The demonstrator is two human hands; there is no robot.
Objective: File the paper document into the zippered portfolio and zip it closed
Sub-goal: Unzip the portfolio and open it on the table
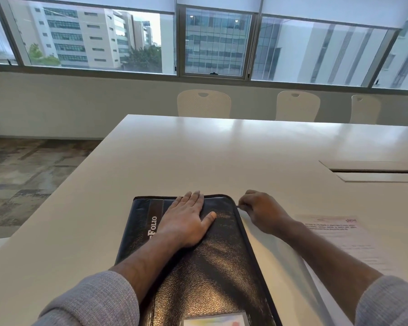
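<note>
A black leather zippered portfolio (pixel 212 262) lies closed on the white table (pixel 198 156) in front of me. My left hand (pixel 189 220) rests flat on its cover, fingers together and pointing away from me. At the portfolio's far right corner my right hand (pixel 262 210) pinches the small zipper pull (pixel 238 206). The paper document (pixel 339 234), a white sheet with printed lines of text, lies flat on the table to the right of my right forearm. Part of it is hidden by that arm.
A long cable slot (pixel 372 171) is set into the table at the right. Three white chairs (pixel 204 103) stand along the table's far edge under the windows. The table's left edge drops off to patterned carpet (pixel 21 180).
</note>
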